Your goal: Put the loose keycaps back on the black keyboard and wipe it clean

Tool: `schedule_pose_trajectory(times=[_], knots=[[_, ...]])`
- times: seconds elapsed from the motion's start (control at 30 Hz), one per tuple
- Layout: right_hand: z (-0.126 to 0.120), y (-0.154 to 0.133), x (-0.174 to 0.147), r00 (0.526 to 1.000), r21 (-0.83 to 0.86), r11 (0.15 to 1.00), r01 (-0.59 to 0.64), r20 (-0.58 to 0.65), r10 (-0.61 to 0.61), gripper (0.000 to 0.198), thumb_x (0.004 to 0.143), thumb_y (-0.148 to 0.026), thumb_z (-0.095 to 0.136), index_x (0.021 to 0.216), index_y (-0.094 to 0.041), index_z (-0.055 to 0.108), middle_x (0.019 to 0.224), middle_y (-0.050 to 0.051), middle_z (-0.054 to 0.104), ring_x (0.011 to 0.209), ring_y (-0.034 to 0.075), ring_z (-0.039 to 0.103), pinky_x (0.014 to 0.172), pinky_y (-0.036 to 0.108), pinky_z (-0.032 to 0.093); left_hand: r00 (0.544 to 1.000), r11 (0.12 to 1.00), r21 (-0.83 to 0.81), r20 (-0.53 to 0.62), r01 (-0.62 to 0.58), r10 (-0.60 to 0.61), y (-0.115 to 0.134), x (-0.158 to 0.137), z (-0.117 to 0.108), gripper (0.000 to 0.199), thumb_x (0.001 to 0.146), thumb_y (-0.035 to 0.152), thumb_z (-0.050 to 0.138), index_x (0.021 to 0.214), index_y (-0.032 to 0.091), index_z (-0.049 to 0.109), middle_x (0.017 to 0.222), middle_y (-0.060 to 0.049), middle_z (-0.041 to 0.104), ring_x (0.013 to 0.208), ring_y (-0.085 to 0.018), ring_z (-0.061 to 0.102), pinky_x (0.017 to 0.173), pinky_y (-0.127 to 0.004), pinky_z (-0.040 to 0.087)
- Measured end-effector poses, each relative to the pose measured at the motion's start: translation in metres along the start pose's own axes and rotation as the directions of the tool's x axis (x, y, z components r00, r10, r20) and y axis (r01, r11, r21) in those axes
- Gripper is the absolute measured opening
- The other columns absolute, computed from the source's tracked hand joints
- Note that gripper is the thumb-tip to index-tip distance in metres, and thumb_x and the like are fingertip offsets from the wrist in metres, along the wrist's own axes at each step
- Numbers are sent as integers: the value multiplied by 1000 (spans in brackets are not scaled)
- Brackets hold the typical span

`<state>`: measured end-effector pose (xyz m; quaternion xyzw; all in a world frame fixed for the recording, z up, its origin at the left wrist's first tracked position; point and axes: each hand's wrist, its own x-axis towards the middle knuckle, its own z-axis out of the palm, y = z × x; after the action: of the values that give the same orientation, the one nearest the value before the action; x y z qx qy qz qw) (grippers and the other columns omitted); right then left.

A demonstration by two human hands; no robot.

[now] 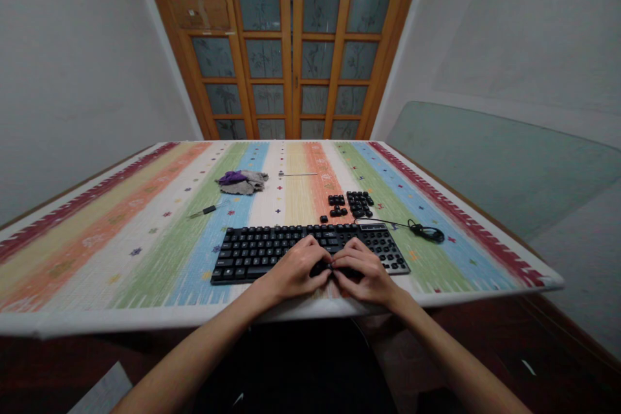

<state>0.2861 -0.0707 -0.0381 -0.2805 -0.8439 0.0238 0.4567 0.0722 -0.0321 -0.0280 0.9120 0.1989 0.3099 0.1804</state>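
Note:
A black keyboard (257,249) lies along the near edge of the table. Keycaps cover its left and middle parts, while its right end shows bare key sockets. My left hand (303,265) rests over the lower right-middle of the keyboard, fingers bent and pinched together. Against it, my right hand (363,272) is closed too, its fingertips meeting those of the left. Whatever lies between the fingertips is too small and too covered to name. Just behind the keyboard are several loose black keycaps (359,204), with a single keycap (323,218) set apart from them.
A coiled black cable (427,231) lies to the right. Left of the keyboard is a wire keycap puller (209,209) with a black handle. Farther back are a grey and purple cloth (242,182) and a thin rod (301,174). The striped tablecloth (160,252) covers the table.

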Motion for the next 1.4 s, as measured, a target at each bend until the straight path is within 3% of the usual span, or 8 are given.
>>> schedule_pose_trajectory(times=[0.47, 1.4], knots=[[1, 1, -1, 1000, 1, 1000, 5, -5, -5, 18, 87, -9, 63, 98, -21, 70, 89, 6, 75, 77, 20, 60, 71, 38, 52, 998, 998, 18, -5, -66, 67, -4, 1, 2, 7, 93, 16, 63, 98, 16, 67, 91, -6, 69, 91, -20, 55, 86, -34, 48], [2, 1, -2, 1000, -5, 1000, 16, 2, -16, 18, 87, -10, 63, 98, -21, 71, 89, 6, 75, 77, 20, 59, 70, 39, 51, 999, 999, 11, 10, -46, 46, -2, 0, 0, 9, 93, 17, 61, 99, 16, 67, 92, -6, 69, 92, -21, 55, 84, -34, 49]])
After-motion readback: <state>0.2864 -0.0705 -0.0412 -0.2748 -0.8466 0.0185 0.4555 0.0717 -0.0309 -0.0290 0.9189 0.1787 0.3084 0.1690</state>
